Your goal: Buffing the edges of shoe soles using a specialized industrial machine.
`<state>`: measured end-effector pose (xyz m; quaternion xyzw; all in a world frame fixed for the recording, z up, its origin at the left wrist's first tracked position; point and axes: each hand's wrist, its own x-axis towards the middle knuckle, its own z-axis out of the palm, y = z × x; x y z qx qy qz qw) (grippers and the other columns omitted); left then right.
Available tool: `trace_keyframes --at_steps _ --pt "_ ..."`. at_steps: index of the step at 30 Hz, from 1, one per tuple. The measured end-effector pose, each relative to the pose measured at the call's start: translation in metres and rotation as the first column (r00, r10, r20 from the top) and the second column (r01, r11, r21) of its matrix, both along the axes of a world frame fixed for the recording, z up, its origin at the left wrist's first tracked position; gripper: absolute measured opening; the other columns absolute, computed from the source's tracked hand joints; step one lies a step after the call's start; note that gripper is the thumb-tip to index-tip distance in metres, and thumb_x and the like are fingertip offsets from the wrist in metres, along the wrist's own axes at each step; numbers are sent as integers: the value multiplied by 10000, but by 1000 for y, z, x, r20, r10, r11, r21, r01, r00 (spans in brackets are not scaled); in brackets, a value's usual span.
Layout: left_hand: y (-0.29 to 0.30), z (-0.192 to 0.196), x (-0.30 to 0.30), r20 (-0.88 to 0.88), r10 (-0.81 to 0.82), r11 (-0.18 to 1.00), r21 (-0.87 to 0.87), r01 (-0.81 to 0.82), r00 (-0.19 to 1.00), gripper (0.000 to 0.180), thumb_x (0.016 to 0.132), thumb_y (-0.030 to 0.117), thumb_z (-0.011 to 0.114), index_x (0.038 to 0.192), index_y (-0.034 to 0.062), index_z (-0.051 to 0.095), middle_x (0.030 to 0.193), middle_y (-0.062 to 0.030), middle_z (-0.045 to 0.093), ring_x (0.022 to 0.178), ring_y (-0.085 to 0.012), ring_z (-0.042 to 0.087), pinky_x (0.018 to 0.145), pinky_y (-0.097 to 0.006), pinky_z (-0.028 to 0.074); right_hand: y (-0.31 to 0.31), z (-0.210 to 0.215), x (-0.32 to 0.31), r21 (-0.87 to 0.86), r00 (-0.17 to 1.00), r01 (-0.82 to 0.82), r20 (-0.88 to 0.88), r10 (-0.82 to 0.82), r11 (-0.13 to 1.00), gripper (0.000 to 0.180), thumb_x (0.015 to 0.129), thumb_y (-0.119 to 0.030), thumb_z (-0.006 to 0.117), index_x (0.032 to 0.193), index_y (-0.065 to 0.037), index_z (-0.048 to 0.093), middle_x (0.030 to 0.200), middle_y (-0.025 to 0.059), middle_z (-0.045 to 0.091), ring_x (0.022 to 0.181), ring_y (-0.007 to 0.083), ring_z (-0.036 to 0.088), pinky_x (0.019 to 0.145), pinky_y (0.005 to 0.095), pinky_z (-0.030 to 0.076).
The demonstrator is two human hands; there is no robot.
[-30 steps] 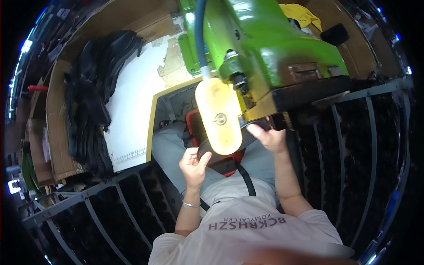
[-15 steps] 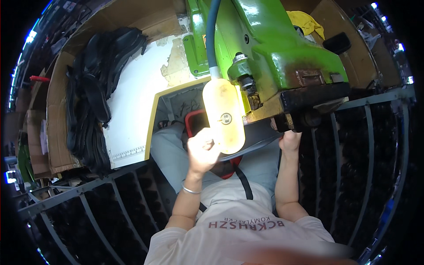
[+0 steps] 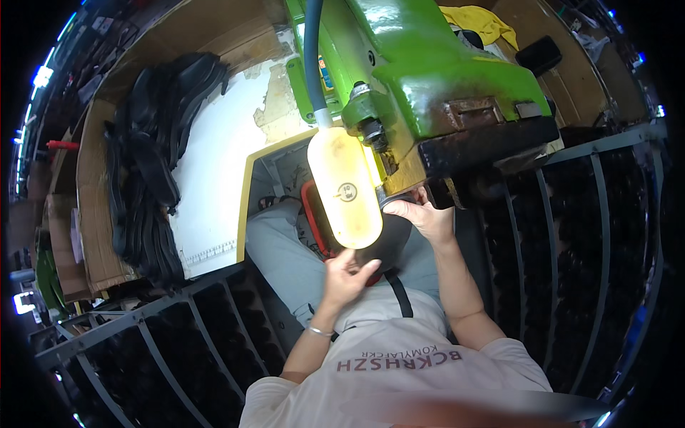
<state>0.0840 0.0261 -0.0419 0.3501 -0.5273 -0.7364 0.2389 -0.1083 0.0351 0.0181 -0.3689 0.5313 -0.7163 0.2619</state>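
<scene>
Beneath the head of a green machine point(image 3: 457, 78), a dark, smooth, curved black piece point(image 3: 391, 241) hangs over my lap, partly covered by the glowing yellow lamp point(image 3: 346, 192). My right hand point(image 3: 430, 217) grips its upper right edge, thumb in front and fingers behind, right against the machine's working end. Below the lamp, my left hand point(image 3: 347, 279) has its thumb and forefinger apart, close to the piece's lower edge. Its other fingers are curled, and whether it touches the piece is hard to tell.
On the left, a cardboard box point(image 3: 100, 185) holds a pile of black shoe-shaped pieces point(image 3: 150, 171) beside a white tabletop point(image 3: 207, 171). A red-rimmed container point(image 3: 311, 207) is below. Metal racks point(image 3: 150, 335) flank me. A yellow cloth point(image 3: 485, 25) lies at the back right.
My right hand has moved left and now shows its grip on the black piece. My left hand has dropped from beside the lamp to below it, its fist loosening. The view has shifted slightly.
</scene>
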Motion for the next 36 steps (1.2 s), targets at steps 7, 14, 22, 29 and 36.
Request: trace_keyframes --at_steps 7,14,22,29,36 --pt "8 -17 -24 119 19 930 -368 27 993 162 770 30 721 900 -22 639 682 22 615 556 -4 502 451 -188 400 17 13 -13 143 996 -22 -86 35 989 482 613 -53 834 995 1 546 884 47 634 750 46 571 611 188 447" --pt "-42 46 -33 -12 159 561 -822 -100 987 254 690 28 771 904 -27 645 655 -45 568 550 -80 495 494 -217 402 59 4 -59 86 993 118 14 -120 989 326 783 -59 696 1050 13 524 837 54 630 672 69 574 516 180 441" --pt "-66 28 -19 -59 113 702 -702 -122 992 271 745 -51 705 995 -35 603 847 -53 631 744 -102 593 671 -207 486 47 5 -52 42 956 211 199 -215 977 262 811 -62 647 1018 30 515 831 60 632 654 64 569 508 190 445" --pt "-81 10 47 -280 304 848 -356 -392 911 369 877 265 600 994 -83 556 893 -153 628 659 -195 600 623 -240 491 45 23 -29 297 939 -310 245 242 903 289 829 -128 656 1070 -21 538 811 29 607 551 39 539 438 172 431" --pt "-100 -1 52 -227 484 854 -88 -512 845 201 959 159 460 1018 -24 519 798 -153 632 611 -151 616 507 -251 540 119 44 -123 -29 797 473 440 -413 881 384 859 -80 538 1225 -20 441 942 160 600 672 185 627 439 265 504"
